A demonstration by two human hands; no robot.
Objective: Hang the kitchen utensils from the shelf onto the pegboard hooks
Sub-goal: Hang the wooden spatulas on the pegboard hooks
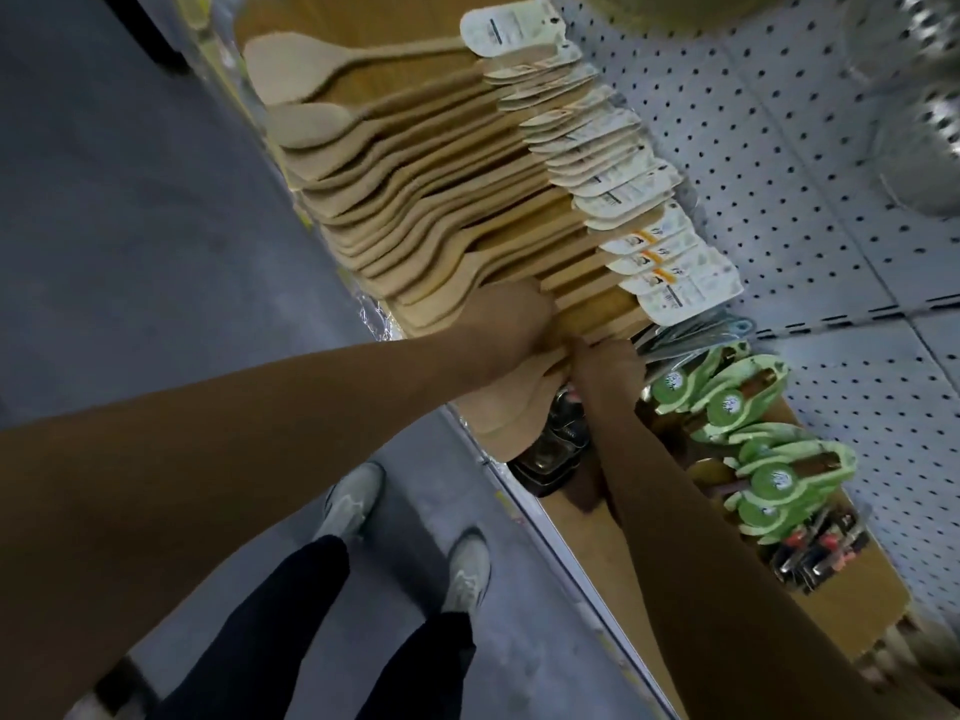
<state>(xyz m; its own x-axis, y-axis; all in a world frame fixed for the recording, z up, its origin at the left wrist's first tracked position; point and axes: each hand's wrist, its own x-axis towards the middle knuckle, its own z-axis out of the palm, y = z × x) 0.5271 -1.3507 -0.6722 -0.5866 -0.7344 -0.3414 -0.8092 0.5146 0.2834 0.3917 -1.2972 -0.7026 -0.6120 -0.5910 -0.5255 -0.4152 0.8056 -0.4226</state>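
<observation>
A person's two hands meet at the near end of a long row of wooden spatulas [415, 210] hanging side by side from the pegboard [779, 148], their paper header cards [623, 189] lined up against the white panel. The left hand [511, 324] lies over the blades and handles of the last spatulas in the row; its fingers are hidden behind the wood, so whether it grips or merely steadies cannot be told. The right hand [605, 363], just beside and touching it, has its fingers curled round the handles of a small bundle of spatulas [514, 402] whose blades fan out below the left wrist.

The step in hand appears to be seating this bundle on a hook at the end of the row. Doing it well likely means keeping the bundle square with the right hand while the left holds the neighbours back, so that the card holes can meet the hook, which is not visible here.

Just past the right hand hang green-carded utensils [727, 402], crowding the working space; clear-packaged dark items [558, 444] sit beneath the right forearm on the shelf [597, 563]. Below, grey shoes [465, 569] stand on the floor.
</observation>
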